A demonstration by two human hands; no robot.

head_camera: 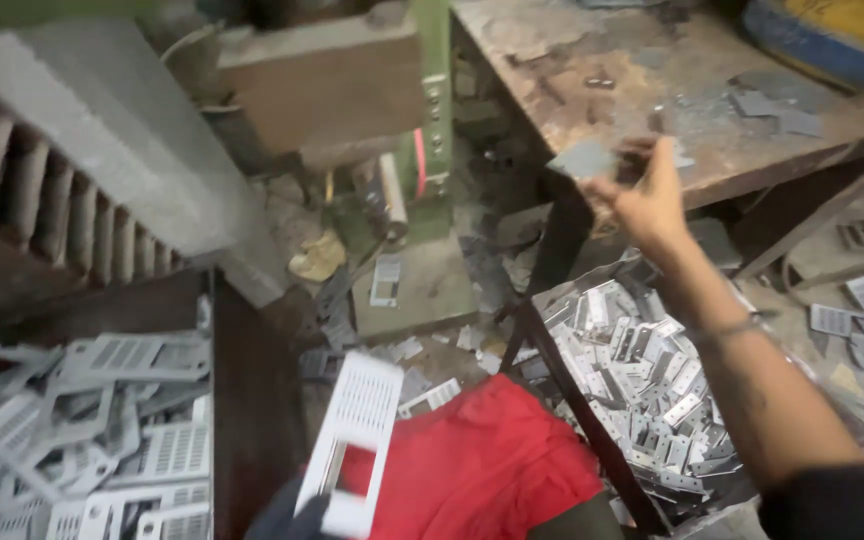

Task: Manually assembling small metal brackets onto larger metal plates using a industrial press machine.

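Nearest, the left hand (297, 520), dark-gloved at the bottom edge, is clamped on the lower end of a white perforated plate (352, 440) with a rectangular window near its base. The plate stands tilted, its upper end leaning away from the hand, over the red cloth (472, 465) on the lap. Judgement: a grip this low leaves the long end free to swing, so a hold nearer the middle would steady it.

Left of that hand lies a heap of like white plates (102, 440). Between the two hands sits a bin of small metal pieces (642, 380).

Further off, the right hand (647, 200) is raised, fingers pinched on a small flat grey metal piece (584, 158), held just off the edge of the rusty table (632, 60). The piece is blurred, so its detail cannot be told. Judgement: it should be held flat and square, fingers clear of its edges.

Beyond, left of the right hand, stands a green press (432, 120).
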